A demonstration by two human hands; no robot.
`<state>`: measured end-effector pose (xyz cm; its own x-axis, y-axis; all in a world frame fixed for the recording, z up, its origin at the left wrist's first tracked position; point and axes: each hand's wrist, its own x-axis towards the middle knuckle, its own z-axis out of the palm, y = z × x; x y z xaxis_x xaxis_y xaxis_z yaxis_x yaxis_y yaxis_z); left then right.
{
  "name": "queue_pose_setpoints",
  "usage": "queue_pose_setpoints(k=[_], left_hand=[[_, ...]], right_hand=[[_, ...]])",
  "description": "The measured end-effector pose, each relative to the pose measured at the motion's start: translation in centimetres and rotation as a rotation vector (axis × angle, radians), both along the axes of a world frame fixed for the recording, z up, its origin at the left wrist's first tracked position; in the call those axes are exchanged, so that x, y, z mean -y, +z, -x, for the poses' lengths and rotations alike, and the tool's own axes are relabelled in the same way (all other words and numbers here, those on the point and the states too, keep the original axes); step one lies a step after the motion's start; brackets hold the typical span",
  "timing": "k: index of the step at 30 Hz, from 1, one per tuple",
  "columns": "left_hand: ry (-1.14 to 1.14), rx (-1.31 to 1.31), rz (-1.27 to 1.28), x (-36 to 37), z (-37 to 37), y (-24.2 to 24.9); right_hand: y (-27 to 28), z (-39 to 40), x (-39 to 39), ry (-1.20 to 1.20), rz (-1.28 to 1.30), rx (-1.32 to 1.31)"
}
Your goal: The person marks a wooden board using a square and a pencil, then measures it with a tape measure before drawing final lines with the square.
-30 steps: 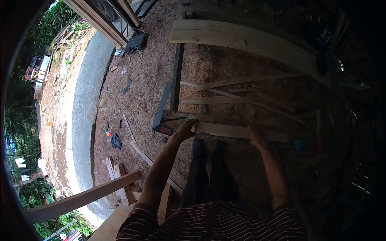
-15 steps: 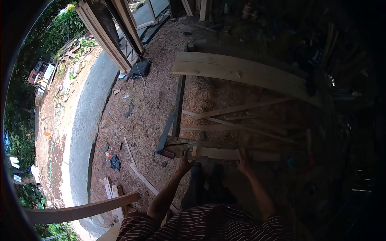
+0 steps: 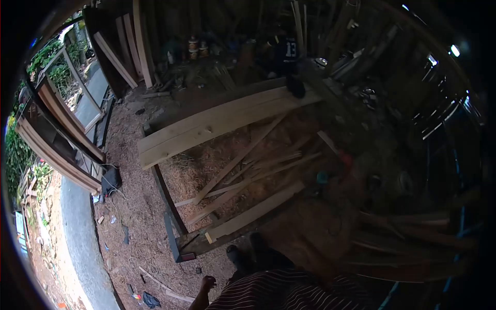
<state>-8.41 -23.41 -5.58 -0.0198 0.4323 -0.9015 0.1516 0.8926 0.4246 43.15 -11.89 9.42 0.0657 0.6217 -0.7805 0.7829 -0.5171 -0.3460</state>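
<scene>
My left hand [image 3: 208, 283] hangs low beside my striped shirt, above the shavings-covered ground. Its fingers are loosely bent and apart, and nothing shows in them. I cannot make out my right hand in the dark area by my body. Just beyond my feet, a short wooden board [image 3: 256, 212] lies along the near side of a dark frame [image 3: 168, 199]. Across the far side rests a long, wide plank [image 3: 217, 123] with knots.
Thin wood strips [image 3: 248, 178] lie crisscrossed inside the frame. A dark bag [image 3: 110, 181] with a cord sits by leaning timbers [image 3: 59, 155]. Boards [image 3: 408, 227] are stacked at the right. A person in a number 13 shirt [image 3: 289, 50] is at the back.
My left hand has come away from the short board's end, back toward my body. My right hand, earlier at that board, has dropped from sight. The view has turned right.
</scene>
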Motion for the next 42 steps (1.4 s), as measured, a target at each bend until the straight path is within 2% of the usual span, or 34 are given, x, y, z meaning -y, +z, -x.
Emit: queue_pose_setpoints(k=[1,3,5,6,7,9,10,11,13,14,15,16,17,18,19,20,21,22,24,26,27,28,29,31,32,34,36,38,40,42], left_hand=[[-0.035,0.002,0.002,-1.3,-0.1,-0.7],[-0.316,-0.059,-0.016,-3.0,-0.7,-1.3],[-0.386,-0.119,-0.097,-5.5,-2.4,0.0],[-0.426,-0.174,-0.184,-7.3,-3.7,0.7],[-0.347,-0.109,-0.194,-8.8,-4.8,1.3],[-0.299,-0.029,-0.262,-11.3,-7.8,3.9],[-0.234,0.061,-0.301,-13.0,-9.9,5.1],[-0.205,0.123,-0.298,-14.1,-11.1,4.2],[-0.247,0.085,-0.310,-16.1,-14.8,5.3],[-0.269,0.037,-0.289,-16.1,-16.7,5.8],[-0.361,-0.066,-0.310,-16.2,-18.5,5.1],[-0.358,-0.066,-0.313,-16.7,-19.9,3.0],[-0.688,-0.081,-0.523,-17.2,-20.9,0.8],[-1.022,-0.099,-0.722,-16.6,-21.7,0.2],[-1.301,-0.342,-0.789,-16.7,-23.7,0.5],[-1.278,-0.373,-0.595,-17.1,-26.6,2.6],[-1.248,-0.397,-0.404,-17.3,-29.4,5.3],[-1.235,-0.318,-0.396,-17.8,-31.4,6.4],[-1.189,-0.221,-0.442,-19.6,-35.2,3.8],[-1.240,-0.322,-0.889,-20.9,-39.0,0.1],[-1.278,-0.181,-0.924,-22.2,-40.4,-1.3],[-1.270,-0.185,-0.905,-21.6,-41.9,2.0],[-1.087,-0.124,-0.812,-22.2,-45.3,8.5],[-0.992,0.150,-0.794,-23.7,-47.9,7.7],[-0.988,0.156,-0.795,-24.8,-49.2,8.0],[-0.837,0.322,-0.363,-27.1,-52.1,8.7],[-0.895,0.287,-0.377,-29.0,-54.1,8.2],[-0.945,0.257,-0.401,-31.0,-56.5,8.5],[-0.896,0.330,-0.466,-32.6,-57.6,10.2],[-0.882,0.307,-0.438,-34.9,-59.2,8.8]], right_hand=[[0.4,-1.1,1.5,-0.065,-0.024,-0.013],[0.5,-3.1,5.1,-0.156,-0.041,-0.025],[-1.6,-4.1,8.8,-0.323,0.022,0.031],[-2.0,-4.7,10.4,-0.225,-0.083,0.037],[-2.7,-5.3,12.6,-0.127,-0.189,0.047],[-9.3,-7.6,17.6,-0.393,-0.211,-0.136],[-14.8,-9.5,21.0,-0.409,-0.244,-0.134],[-20.4,-10.0,23.5,-0.529,-0.711,-0.462],[-14.3,-11.0,23.9,-0.398,-0.113,-0.021],[-13.0,-12.2,24.4,-0.405,-0.123,-0.020],[-10.4,-13.3,24.4,-0.463,-0.008,-0.062],[-9.2,-14.9,24.4,-0.516,0.109,-0.103],[-9.3,-16.9,24.9,-0.509,0.110,-0.104],[-9.2,-18.2,25.7,-0.676,0.049,-0.097],[-9.0,-19.0,26.4,-0.845,-0.010,-0.092],[-12.4,-21.7,28.2,-0.842,-0.002,-0.099],[-16.1,-23.9,30.5,-0.939,-0.082,-0.120],[-19.5,-24.8,32.2,-1.035,-0.163,-0.137],[-13.5,-26.0,31.7,-1.073,-0.063,-0.107],[-7.6,-27.3,30.4,-1.103,0.046,-0.079],[-5.9,-27.7,29.8,-1.086,0.080,-0.107],[-5.2,-27.9,29.7,-1.069,0.116,-0.134],[-5.8,-28.6,29.7,-1.055,0.131,-0.132],[-8.8,-30.8,28.5,-0.716,0.215,-0.157],[-9.5,-31.2,27.0,-0.716,0.215,-0.150],[-10.5,-31.4,23.7,-0.824,0.021,0.104],[-13.5,-32.4,20.5,-0.737,-0.196,0.212],[-11.1,-34.0,14.8,-0.462,-0.150,0.237],[-9.7,-34.5,10.0,-0.327,-0.312,0.303],[-6.3,-34.9,4.5,-0.524,-0.133,0.198]])
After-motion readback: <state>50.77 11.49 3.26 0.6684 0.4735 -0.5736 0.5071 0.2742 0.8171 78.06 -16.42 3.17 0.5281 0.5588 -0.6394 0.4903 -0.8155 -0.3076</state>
